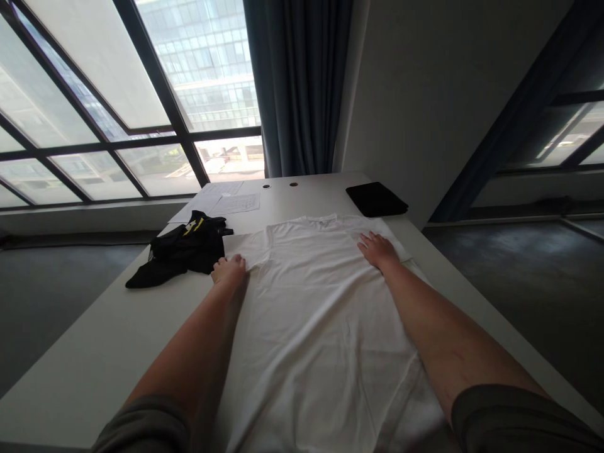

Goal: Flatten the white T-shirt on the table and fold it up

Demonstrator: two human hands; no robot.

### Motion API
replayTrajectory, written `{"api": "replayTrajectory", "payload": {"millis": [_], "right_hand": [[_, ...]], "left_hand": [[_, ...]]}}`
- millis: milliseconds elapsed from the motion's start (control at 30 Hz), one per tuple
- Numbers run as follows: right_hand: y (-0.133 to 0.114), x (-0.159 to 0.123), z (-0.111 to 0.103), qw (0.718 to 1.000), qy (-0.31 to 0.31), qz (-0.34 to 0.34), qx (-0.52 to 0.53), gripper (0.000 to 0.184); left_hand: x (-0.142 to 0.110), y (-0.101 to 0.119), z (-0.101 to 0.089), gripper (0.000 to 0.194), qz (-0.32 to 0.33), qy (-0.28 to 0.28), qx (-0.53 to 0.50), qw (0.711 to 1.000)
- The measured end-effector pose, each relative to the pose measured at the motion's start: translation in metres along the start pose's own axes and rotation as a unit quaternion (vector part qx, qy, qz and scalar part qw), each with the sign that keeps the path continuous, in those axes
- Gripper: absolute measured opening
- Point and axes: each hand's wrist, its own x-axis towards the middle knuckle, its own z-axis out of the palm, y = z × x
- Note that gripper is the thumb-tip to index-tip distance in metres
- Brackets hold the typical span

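A white T-shirt lies spread flat on a long white table, its collar toward the far end. My left hand rests at the shirt's left sleeve with its fingers curled down onto the cloth. On the right shoulder of the shirt my right hand lies flat, fingers stretched out.
A crumpled black garment with yellow marks lies left of the shirt. Papers sit farther back, and a black flat pouch lies at the far right corner. Two round holes mark the tabletop's far end. Windows, a curtain and a wall stand behind.
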Motion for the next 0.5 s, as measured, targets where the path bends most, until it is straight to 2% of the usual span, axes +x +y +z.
{"api": "replayTrajectory", "payload": {"millis": [167,367,500], "right_hand": [[-0.001,-0.002,-0.001,1.0,0.012,-0.003,0.006,0.064],[-0.001,-0.001,0.0,1.0,0.024,-0.007,0.011,0.062],[-0.001,-0.001,0.001,1.0,0.024,-0.004,0.018,0.062]], "left_hand": [[0.027,0.004,0.003,0.048,-0.005,-0.013,-0.039,0.999],[0.044,-0.009,-0.007,0.021,0.032,-0.031,-0.143,0.989],[0.051,-0.01,-0.021,0.028,-0.011,-0.048,-0.267,0.963]]}}
